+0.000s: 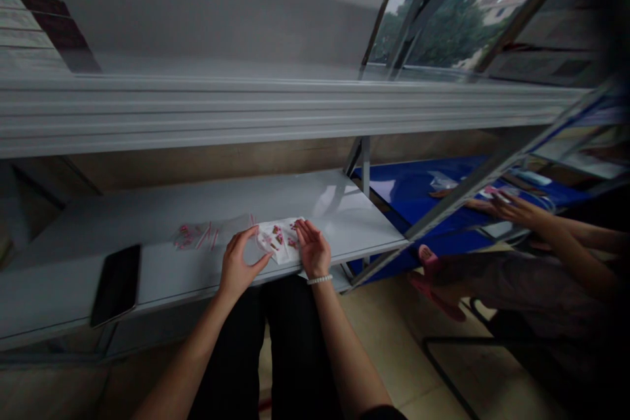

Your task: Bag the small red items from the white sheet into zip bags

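Note:
A white sheet with small pink and brown pieces (279, 241) lies at the front edge of the grey table. My left hand (242, 261) is at its left side, thumb and fingers apart in a curve, the fingertips at the sheet's edge. My right hand (313, 248), with a beaded bracelet on the wrist, rests palm up at the right side, fingers extended over the sheet's edge. Left of the sheet lies a clear plastic bag (197, 236) with pink pieces and strips.
A dark tablet or phone (116, 283) lies on the left of the grey table (167, 285). A shelf edge (295, 108) runs above. To the right, another person's hands (512, 207) work over a blue table (408, 190), beyond a metal post.

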Motion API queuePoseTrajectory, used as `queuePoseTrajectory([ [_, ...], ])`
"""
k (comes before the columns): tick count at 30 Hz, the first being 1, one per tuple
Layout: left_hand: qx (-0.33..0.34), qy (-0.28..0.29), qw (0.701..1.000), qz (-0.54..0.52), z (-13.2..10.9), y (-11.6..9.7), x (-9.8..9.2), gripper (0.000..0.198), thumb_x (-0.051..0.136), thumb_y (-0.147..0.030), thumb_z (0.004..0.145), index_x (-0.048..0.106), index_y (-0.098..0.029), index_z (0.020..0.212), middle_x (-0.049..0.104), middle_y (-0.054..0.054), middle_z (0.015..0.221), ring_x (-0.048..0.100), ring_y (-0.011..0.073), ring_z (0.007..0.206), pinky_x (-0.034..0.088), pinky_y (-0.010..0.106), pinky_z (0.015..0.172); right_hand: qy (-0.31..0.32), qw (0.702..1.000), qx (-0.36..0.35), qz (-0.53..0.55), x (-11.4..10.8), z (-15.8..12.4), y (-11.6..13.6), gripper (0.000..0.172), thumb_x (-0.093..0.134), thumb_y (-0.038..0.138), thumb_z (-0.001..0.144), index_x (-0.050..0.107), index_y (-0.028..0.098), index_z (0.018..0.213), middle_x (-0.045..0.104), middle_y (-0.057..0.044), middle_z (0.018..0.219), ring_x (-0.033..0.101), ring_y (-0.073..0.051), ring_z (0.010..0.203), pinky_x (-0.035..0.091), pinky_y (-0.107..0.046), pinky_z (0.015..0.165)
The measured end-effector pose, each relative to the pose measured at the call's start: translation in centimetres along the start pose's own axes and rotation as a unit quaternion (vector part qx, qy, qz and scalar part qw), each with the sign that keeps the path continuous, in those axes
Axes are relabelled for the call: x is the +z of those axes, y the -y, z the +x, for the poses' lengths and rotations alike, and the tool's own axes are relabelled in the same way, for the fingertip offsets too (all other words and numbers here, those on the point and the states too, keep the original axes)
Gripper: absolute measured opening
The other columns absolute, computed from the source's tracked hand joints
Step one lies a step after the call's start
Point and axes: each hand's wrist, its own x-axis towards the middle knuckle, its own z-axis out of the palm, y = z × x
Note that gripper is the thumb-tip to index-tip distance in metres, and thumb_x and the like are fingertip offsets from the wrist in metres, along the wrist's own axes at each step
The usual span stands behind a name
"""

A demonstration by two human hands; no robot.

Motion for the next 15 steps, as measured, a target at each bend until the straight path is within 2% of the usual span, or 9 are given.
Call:
queuePoseTrajectory([
  [3,-0.01,-0.023,1.0,-0.019,-0.4,-0.4,-0.4,0.05,0.069,-0.028,0.076,0.05,-0.023,0.122,0.063,0.007,0.111,0.06,0.0221,0.104,0.048,0.036,0.094,0.0,1.0,0.013,0.021,0.1,0.3,1.0,0.031,0.054,0.042,0.082,0.07,0.02,0.098,0.068,-0.01,0.116,0.057,-0.025,0.119,0.032,-0.049,0.111],
  [5,-0.014,-0.049,0.998,-0.024,-0.7,-1.0,-0.6,0.05,0.069,-0.029,0.076,0.05,-0.022,0.122,0.063,0.007,0.109,0.06,0.0222,0.103,0.048,0.037,0.093,-0.002,1.0,0.006,0.016,1.0,0.0,2.2,0.03,0.053,0.042,0.084,0.07,0.021,0.097,0.068,-0.009,0.117,0.056,-0.025,0.12,0.034,-0.048,0.11],
  [7,-0.014,-0.08,0.997,-0.019,-1.2,-1.6,-0.7,0.051,0.069,-0.031,0.076,0.049,-0.022,0.122,0.062,0.007,0.107,0.06,0.0227,0.101,0.048,0.038,0.093,0.015,1.0,-0.006,-0.022,2.7,-1.1,3.8,0.031,0.052,0.043,0.085,0.069,0.021,0.099,0.068,-0.01,0.114,0.058,-0.026,0.116,0.039,-0.049,0.105],
  [9,-0.003,-0.115,0.993,-0.002,-1.8,-2.3,-0.9,0.052,0.071,-0.031,0.076,0.05,-0.022,0.122,0.062,0.007,0.106,0.06,0.0231,0.1,0.048,0.039,0.092,0.068,0.991,-0.01,-0.117,5.1,-3.1,5.5,0.031,0.057,0.041,0.083,0.067,0.021,0.106,0.069,-0.01,0.108,0.062,-0.027,0.106,0.047,-0.048,0.095],
  [10,0.006,-0.133,0.991,0.009,-2.1,-2.6,-1.0,0.053,0.072,-0.031,0.075,0.05,-0.022,0.123,0.061,0.007,0.106,0.06,0.0232,0.1,0.048,0.039,0.092,0.103,0.977,-0.023,-0.183,6.2,-4.3,6.2,0.032,0.061,0.038,0.081,0.067,0.021,0.108,0.069,-0.01,0.105,0.063,-0.026,0.102,0.049,-0.045,0.091],
  [12,0.027,-0.166,0.985,0.028,-2.6,-3.0,-1.1,0.056,0.074,-0.031,0.073,0.05,-0.021,0.123,0.061,0.008,0.106,0.059,0.0234,0.099,0.048,0.039,0.09,0.184,0.929,-0.045,-0.318,8.3,-6.7,7.1,0.043,0.072,0.031,0.073,0.064,0.024,0.115,0.066,-0.009,0.113,0.061,-0.025,0.102,0.049,-0.04,0.088],
  [13,0.039,-0.18,0.982,0.035,-2.8,-3.1,-1.1,0.058,0.075,-0.031,0.072,0.05,-0.021,0.123,0.061,0.008,0.105,0.059,0.0235,0.098,0.048,0.039,0.089,0.196,0.906,-0.061,-0.37,9.1,-7.7,7.3,0.045,0.074,0.029,0.071,0.063,0.024,0.115,0.066,-0.008,0.112,0.061,-0.024,0.101,0.049,-0.038,0.086],
  [15,0.055,-0.195,0.978,0.045,-3.1,-3.1,-1.1,0.057,0.075,-0.032,0.072,0.05,-0.02,0.122,0.061,0.008,0.104,0.059,0.0234,0.096,0.048,0.039,0.086,0.199,0.871,-0.079,-0.443,10.0,-9.0,7.2,0.036,0.073,0.026,0.072,0.066,0.023,0.107,0.067,-0.007,0.105,0.061,-0.023,0.097,0.049,-0.035,0.082],
])
